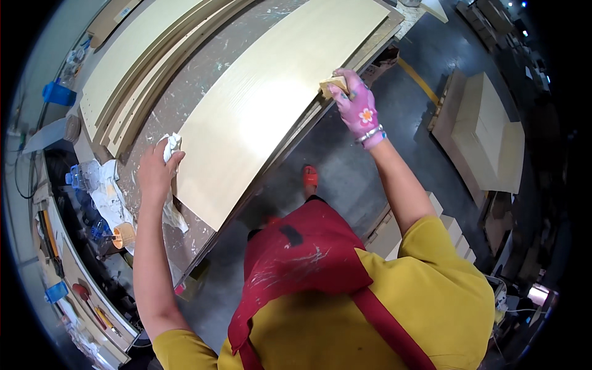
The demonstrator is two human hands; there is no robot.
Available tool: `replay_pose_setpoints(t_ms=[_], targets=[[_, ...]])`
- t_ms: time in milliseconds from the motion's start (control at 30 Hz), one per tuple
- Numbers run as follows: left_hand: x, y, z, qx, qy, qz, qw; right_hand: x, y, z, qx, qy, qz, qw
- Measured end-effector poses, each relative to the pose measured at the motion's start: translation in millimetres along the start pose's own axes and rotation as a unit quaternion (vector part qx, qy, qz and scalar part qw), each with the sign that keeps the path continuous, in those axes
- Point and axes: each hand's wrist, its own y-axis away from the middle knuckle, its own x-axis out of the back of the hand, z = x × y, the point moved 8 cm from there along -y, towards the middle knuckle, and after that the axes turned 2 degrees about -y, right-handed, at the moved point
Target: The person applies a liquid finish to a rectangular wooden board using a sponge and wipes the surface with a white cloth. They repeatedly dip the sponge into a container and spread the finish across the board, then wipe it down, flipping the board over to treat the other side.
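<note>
My right grip (356,105), gloved, is closed on a yellowish block (333,85), held at the panel's right-hand long edge. My left grip (155,172), bare, is closed on a white cloth (172,145) at the panel's near left end; contact between those fingers and the wood cannot be confirmed. The pale panel (271,105) lies flat between the two grips, its long axis running from near left to far right. The left grip is nearer its close end; the right sits well along its length, with the panel to its left. Beyond the panel's far side, past a strip of paint-marked desk (196,80), curved pieces (154,71) are stacked. Left of my left forearm: a stained rag (111,200), an orange cup (124,235) and a clear bottle (88,176), crowding that side.
</note>
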Motion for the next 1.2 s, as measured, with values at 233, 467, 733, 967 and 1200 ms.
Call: replay_pose_setpoints(t_ms=[233, 467, 733, 967, 1200], targets=[[2.6, 8.3, 4.3, 0.014, -0.002, -0.008, 1.000, -49.3, 73.2, -72.8, 0.104, 0.020, -0.094, 0.990], [32.0, 5.0, 16.9, -0.091, -0.096, 0.027, 0.991, -87.1, 145.8, -164.6, 0.151, -0.111, -0.202, 0.961], [8.9, 11.4, 3.4, -0.069, -0.023, -0.029, 0.997, -91.5, 125.3, -124.8, 0.066, 0.000, -0.144, 0.987], [2.8, 11.5, 0.4, -0.057, -0.027, -0.040, 0.997, -171.6, 241.0, -228.5, 0.215, -0.119, -0.366, 0.898], [57.3, 75.8, -90.3, 0.210, 0.429, 0.009, 0.878, -123.5, 137.8, -215.1, 0.150, -0.243, -0.367, 0.885]])
